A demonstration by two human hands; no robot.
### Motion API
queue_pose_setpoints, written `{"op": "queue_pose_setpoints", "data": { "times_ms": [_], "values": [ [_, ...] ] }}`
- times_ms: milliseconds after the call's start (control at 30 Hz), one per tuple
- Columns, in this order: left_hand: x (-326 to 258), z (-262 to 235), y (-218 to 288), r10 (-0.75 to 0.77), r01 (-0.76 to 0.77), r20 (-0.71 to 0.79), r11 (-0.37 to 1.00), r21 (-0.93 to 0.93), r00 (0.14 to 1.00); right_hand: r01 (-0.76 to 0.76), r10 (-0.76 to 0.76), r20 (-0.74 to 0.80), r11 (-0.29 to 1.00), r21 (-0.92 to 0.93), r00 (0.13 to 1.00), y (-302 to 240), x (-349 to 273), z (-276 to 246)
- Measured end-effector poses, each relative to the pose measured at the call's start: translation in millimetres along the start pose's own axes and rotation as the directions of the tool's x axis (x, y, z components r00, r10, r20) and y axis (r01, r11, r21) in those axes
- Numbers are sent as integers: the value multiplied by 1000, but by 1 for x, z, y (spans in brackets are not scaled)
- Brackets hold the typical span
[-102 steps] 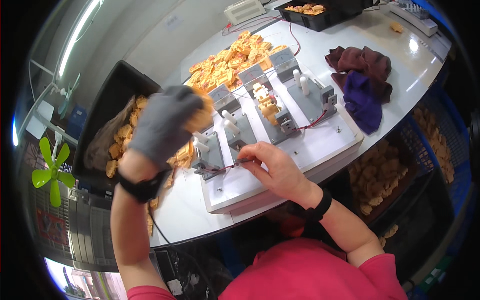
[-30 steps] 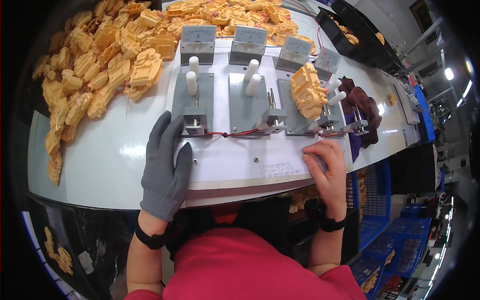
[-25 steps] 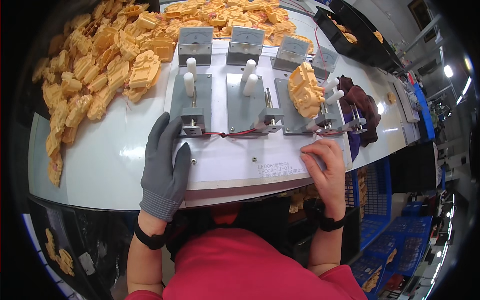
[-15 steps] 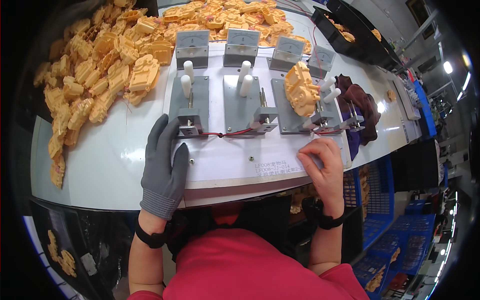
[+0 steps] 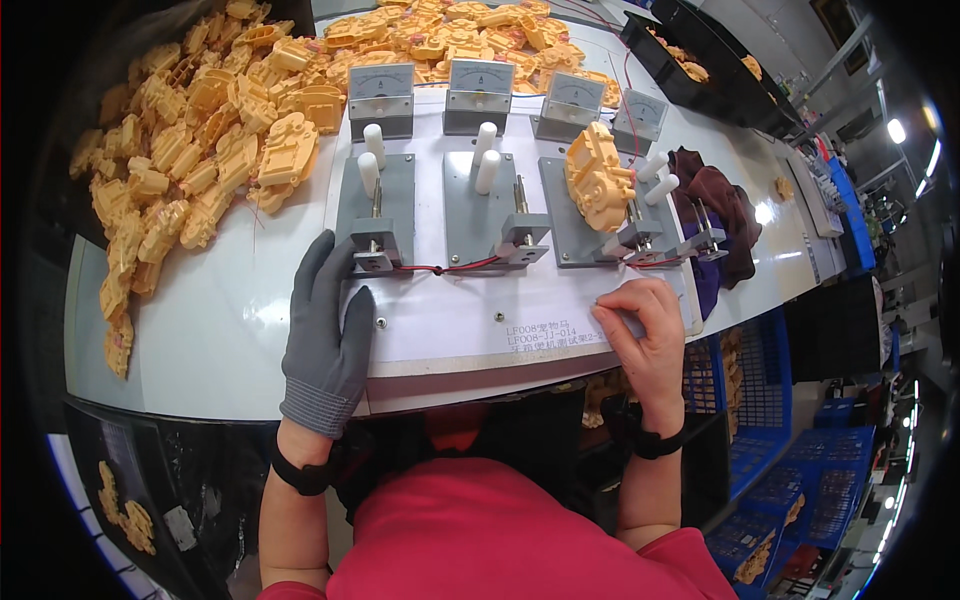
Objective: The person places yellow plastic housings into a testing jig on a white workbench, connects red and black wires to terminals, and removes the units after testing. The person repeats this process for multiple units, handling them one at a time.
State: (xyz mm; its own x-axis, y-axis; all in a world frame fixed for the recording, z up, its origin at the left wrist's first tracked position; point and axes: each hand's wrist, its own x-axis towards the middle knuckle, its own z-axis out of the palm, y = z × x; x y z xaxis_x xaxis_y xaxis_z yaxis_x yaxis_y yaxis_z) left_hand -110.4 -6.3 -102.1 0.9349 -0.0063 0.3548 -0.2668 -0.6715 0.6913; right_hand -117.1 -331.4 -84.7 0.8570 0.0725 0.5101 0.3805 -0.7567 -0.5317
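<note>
My left hand (image 5: 325,340), in a grey knitted glove, rests at the front left of a white board (image 5: 440,345). Its fingers are spread and hold nothing; the fingertips reach beside the leftmost grey test fixture (image 5: 350,215). My bare right hand (image 5: 648,330) hovers over the board's front right, fingers loosely curled, thumb a little apart, nothing visible between them. Beyond it a yellow-orange plastic gear housing (image 5: 600,180) leans on the third grey fixture (image 5: 556,235), near its white posts and metal pins. The middle fixture (image 5: 465,225) carries only its posts and pins.
Several analog meters (image 5: 480,90) stand behind the fixtures. Yellow housings (image 5: 215,130) are heaped at the left and back. A dark cloth (image 5: 715,215) lies right of the board. Black bins (image 5: 700,75) stand at the far right, and blue crates (image 5: 760,400) below the table edge.
The view has shifted very slightly. Both hands and the housing on the third fixture keep their places.
</note>
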Motion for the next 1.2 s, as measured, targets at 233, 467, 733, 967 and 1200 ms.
{"op": "queue_pose_setpoints", "data": {
  "times_ms": [233, 467, 733, 967, 1200],
  "values": [
    [0, -1, 1, 7, -7, 4, 1000, 1, 1000, 9, -9, -6, 1000, -17, 1000, -1, 0, 0],
    [1, 2, 2, -3, 3, -13, 1000, -21, 1000, -139, 160, -87, 968, 210, 983, -4, -5, -1],
    [26, -43, -5, -17, 27, 132, 997, -74, 991, -149, 233, -79, 812, 564, 969, -11, 22, 13],
    [146, -35, 147, 571, -708, 477, 685, 172, 669, -9, 160, -264, 868, 496, 951, -2, 16, 15],
    [173, 78, 201, 242, -887, 896, 374, 269, 374, 49, 105, -249, 837, 545, 963, -8, 21, 17]
  ]
}}
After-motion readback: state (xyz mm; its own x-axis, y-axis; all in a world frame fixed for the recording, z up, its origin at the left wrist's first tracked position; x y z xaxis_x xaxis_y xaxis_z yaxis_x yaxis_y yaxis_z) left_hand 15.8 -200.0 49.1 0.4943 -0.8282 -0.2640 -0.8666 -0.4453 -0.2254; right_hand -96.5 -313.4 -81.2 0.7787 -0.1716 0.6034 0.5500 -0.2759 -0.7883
